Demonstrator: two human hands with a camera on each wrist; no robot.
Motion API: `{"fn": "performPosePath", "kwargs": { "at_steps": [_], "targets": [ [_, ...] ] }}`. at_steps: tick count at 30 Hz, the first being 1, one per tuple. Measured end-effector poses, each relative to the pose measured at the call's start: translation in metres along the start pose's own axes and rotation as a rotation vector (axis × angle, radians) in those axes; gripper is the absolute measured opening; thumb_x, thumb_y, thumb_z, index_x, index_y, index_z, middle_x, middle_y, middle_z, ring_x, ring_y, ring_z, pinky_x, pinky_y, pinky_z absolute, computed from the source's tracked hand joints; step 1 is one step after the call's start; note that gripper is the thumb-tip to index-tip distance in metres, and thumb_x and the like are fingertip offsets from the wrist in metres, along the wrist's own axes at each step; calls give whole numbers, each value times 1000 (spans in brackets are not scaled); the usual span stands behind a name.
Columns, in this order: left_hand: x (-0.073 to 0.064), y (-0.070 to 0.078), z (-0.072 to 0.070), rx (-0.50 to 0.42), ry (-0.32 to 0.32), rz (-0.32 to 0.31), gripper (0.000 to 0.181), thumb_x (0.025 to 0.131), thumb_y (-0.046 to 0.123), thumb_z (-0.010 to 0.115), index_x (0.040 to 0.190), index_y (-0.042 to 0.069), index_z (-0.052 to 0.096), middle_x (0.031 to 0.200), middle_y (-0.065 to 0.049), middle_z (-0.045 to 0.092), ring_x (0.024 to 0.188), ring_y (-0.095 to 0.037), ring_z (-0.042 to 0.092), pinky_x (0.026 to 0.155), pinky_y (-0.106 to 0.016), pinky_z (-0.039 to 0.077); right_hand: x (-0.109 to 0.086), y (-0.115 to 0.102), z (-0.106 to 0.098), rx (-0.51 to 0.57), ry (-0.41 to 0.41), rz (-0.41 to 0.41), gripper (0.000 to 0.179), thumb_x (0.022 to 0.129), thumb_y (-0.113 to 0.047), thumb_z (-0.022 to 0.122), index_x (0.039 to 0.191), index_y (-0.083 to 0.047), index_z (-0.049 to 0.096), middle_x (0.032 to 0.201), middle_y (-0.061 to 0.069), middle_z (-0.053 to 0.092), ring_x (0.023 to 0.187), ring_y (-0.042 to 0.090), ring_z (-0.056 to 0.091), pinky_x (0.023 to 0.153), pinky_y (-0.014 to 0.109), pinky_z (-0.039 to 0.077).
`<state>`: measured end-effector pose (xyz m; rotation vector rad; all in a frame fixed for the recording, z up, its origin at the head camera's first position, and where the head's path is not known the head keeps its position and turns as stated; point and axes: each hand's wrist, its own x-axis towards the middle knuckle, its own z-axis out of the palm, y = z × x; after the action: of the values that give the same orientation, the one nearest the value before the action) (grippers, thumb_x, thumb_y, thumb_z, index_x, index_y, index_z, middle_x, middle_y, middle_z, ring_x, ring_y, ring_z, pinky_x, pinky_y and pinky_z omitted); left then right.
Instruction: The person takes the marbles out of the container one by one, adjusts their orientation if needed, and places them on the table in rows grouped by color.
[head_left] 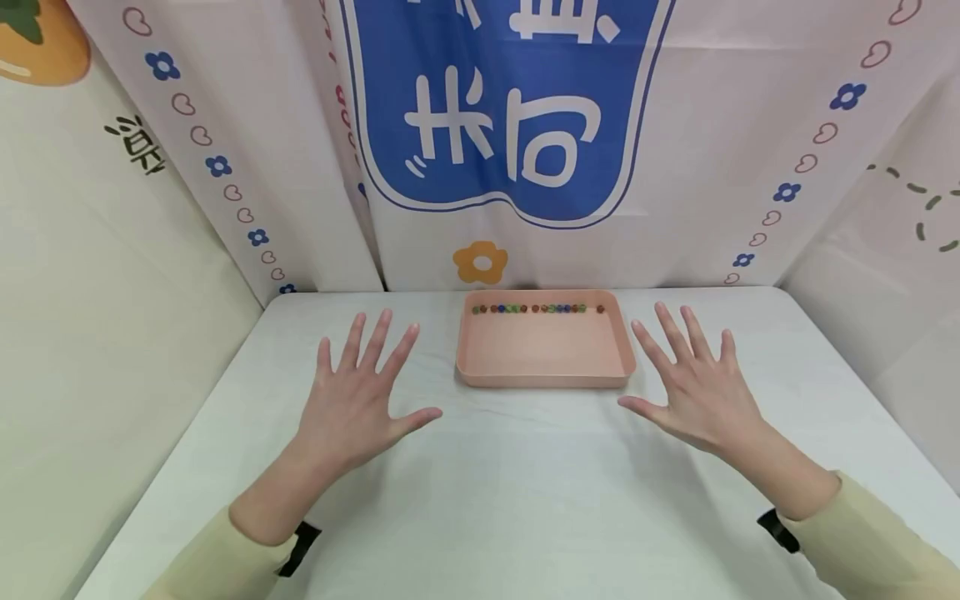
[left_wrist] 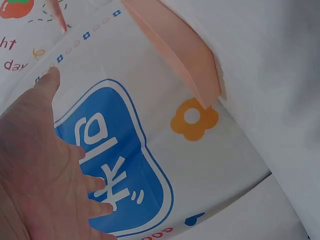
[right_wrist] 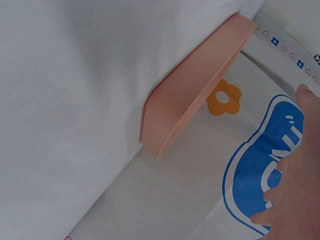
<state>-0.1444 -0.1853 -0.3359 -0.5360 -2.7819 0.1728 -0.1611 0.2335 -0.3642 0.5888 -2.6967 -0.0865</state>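
In the head view a shallow pink tray [head_left: 546,382] lies at the far side of the white table. Along its back wall runs a row of small marbles [head_left: 512,309], green, brown and blue, with a few gaps. My left hand [head_left: 351,406] is held above the table to the left of the tray, fingers spread and holding nothing. On the tray's other side my right hand [head_left: 705,396] is spread the same way, also holding nothing. Both wrist views show the tray's outer wall apart from the fingers; the marbles are hidden there.
Behind the table hangs a white cloth [head_left: 420,250] with a blue printed sign and an orange flower. Pale cloth walls [head_left: 112,333] stand at the left and right. The white tabletop [head_left: 480,500] stretches in front of the tray. Each sleeve has a black strap below it.
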Motion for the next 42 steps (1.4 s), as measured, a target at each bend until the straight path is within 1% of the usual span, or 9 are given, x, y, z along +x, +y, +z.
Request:
{"fn": "performPosePath", "kwargs": {
  "at_steps": [7, 13, 19, 26, 30, 33, 36, 39, 42],
  "targets": [
    [11, -6, 6, -18, -34, -31, 104, 80, 78, 52, 157, 20, 15, 161, -15, 5, 145, -40, 0, 106, -69, 9, 17, 3, -1, -25, -46, 3, 99, 81, -67, 58, 156, -17, 17, 160, 18, 12, 143, 44, 12, 98, 76, 15],
    [22, -11, 17, -56, -83, -63, 103, 81, 76, 52, 158, 19, 14, 162, -15, 3, 145, -40, -1, 107, -69, 6, 38, 4, -1, -28, -132, 20, 95, 84, -69, 53, 156, -15, 21, 160, 19, 10, 144, 43, 8, 100, 75, 13],
    [35, -13, 38, -142, -110, -88, 102, 84, 75, 50, 158, 20, 6, 162, -15, 0, 146, -39, -5, 107, -69, 4, 61, 6, 6, 35, -193, 25, 93, 88, -71, 44, 157, -15, 15, 161, 17, 3, 144, 43, 5, 102, 74, 11],
    [47, -11, 71, -251, -106, -102, 101, 85, 72, 51, 158, 22, 1, 162, -14, 5, 146, -39, 3, 107, -68, 9, 89, 5, 20, 130, -279, 20, 91, 90, -71, 42, 157, -16, 13, 161, 16, 1, 145, 40, 1, 104, 72, 9],
    [52, -9, 87, -350, -90, -98, 100, 87, 69, 53, 158, 20, 3, 161, -14, 11, 145, -38, 11, 107, -67, 14, 104, 1, 31, 189, -320, 3, 90, 91, -69, 42, 158, -18, 10, 162, 15, 2, 146, 38, 2, 105, 71, 9],
    [55, -8, 98, -462, -86, -89, 100, 87, 65, 58, 158, 18, 5, 160, -14, 18, 143, -35, 20, 107, -62, 23, 113, -3, 41, 232, -358, 2, 90, 92, -69, 41, 158, -20, 6, 162, 14, 1, 146, 38, 3, 106, 69, 10],
    [59, -7, 108, -606, -128, -98, 99, 87, 61, 61, 158, 19, 5, 160, -11, 19, 142, -33, 26, 106, -56, 30, 121, -7, 52, 275, -374, -7, 89, 92, -69, 40, 158, -20, 5, 162, 15, 1, 145, 40, 6, 108, 66, 12],
    [63, -7, 116, -756, -184, -109, 100, 87, 56, 65, 158, 20, 4, 159, -11, 20, 139, -32, 32, 106, -53, 33, 128, -9, 63, 302, -348, -55, 87, 94, -65, 43, 157, -18, 9, 160, 17, 10, 144, 40, 12, 109, 63, 13],
    [67, -6, 121, -842, -213, -88, 99, 88, 51, 67, 158, 20, 5, 157, -14, 24, 135, -33, 39, 106, -53, 33, 136, -10, 74, 333, -333, -101, 83, 95, -59, 47, 157, -15, 12, 158, 19, 17, 143, 39, 16, 110, 61, 14]
  ]
}}
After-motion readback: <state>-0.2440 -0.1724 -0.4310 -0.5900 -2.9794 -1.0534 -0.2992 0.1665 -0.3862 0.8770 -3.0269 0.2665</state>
